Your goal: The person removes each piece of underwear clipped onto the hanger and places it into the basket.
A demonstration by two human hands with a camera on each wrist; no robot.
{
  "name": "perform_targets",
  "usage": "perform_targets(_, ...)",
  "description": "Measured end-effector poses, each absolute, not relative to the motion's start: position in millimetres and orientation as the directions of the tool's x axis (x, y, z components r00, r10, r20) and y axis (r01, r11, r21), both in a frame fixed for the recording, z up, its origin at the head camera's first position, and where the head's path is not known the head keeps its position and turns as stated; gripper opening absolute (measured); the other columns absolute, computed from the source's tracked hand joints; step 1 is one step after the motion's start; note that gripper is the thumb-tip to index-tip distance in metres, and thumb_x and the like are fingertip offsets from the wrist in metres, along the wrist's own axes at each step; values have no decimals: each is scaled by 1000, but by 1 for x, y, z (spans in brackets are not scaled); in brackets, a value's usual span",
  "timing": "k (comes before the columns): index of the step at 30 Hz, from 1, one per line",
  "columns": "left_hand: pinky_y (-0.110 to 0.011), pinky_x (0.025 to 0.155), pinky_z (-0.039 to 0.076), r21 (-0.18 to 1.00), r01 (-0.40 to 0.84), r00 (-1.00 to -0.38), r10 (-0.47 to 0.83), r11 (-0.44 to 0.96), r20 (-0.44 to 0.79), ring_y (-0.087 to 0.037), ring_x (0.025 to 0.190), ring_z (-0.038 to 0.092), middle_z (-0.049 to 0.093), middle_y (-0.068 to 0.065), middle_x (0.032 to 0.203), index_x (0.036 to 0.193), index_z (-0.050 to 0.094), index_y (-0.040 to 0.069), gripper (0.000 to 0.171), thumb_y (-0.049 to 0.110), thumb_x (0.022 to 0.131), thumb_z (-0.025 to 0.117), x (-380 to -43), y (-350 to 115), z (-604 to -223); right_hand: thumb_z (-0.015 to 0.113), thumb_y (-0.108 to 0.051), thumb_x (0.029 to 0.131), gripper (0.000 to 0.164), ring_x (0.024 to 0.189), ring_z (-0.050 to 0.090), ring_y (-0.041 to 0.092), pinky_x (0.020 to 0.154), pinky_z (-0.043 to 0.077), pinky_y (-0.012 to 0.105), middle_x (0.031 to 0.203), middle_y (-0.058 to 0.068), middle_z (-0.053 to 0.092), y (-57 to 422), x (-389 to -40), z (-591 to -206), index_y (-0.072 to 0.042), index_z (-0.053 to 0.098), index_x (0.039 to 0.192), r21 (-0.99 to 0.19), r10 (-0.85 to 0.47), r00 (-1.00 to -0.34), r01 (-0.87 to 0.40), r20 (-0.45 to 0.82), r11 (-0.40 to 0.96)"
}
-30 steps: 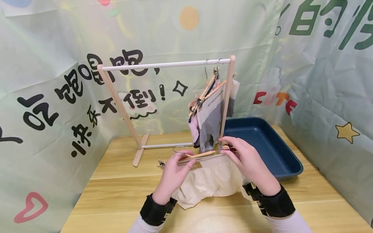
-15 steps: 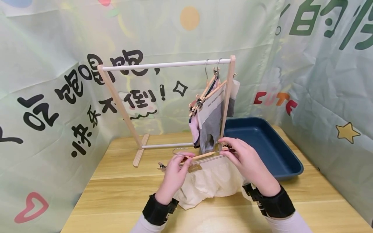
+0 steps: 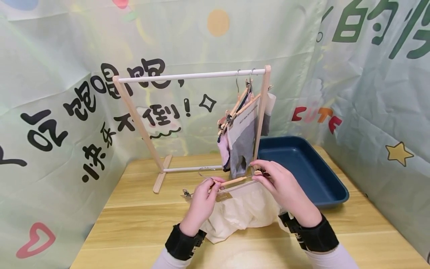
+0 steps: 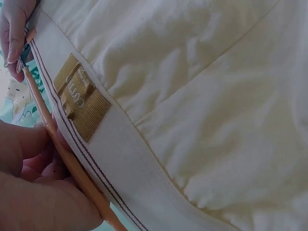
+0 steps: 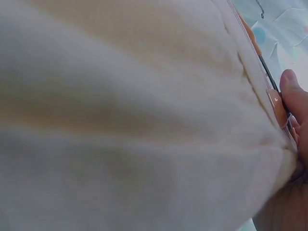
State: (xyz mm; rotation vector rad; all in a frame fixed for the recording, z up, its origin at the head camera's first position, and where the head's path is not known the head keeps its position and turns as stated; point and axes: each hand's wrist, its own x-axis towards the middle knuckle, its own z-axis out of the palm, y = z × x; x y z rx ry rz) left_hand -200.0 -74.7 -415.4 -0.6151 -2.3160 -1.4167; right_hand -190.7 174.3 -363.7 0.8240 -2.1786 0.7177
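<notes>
Cream cotton underpants (image 3: 240, 215) with a striped waistband and a tan label (image 4: 79, 98) lie spread below a wooden clip hanger (image 3: 234, 181). My left hand (image 3: 202, 200) pinches the hanger's bar between thumb and fingers near the metal hook (image 3: 205, 172). At the hanger's right end, my right hand (image 3: 283, 186) holds the clip (image 5: 276, 107), with the thumb over it. The clip sits at the waistband's corner in the right wrist view. A second clip (image 3: 186, 192) shows past my left hand, by the waistband's left end.
Behind the hands stands a wooden rack (image 3: 191, 76) with a white rail. Hangers with grey-and-white underwear (image 3: 243, 138) and pink underwear (image 3: 223, 149) hang at its right end. A dark blue tray (image 3: 330, 179) lies to the right on the wooden table (image 3: 134, 228).
My left thumb has drawn in from the waistband onto the hanger's bar, and that hand has shifted slightly right. The right hand stays at the clip, almost unmoved.
</notes>
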Motion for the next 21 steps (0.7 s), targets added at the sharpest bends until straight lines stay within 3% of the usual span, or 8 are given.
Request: perform_targets(21, -23, 73, 43, 752, 501, -863, 175, 428, 475, -17, 86, 59, 71, -5, 100, 97, 69, 6, 17, 10, 106, 55, -199, -75, -413, 84, -1, 78, 48, 77, 53, 5, 71, 41, 12, 92, -5, 65, 176, -192, -362, -11, 68, 122, -211, -388, -531, -754, 753, 622)
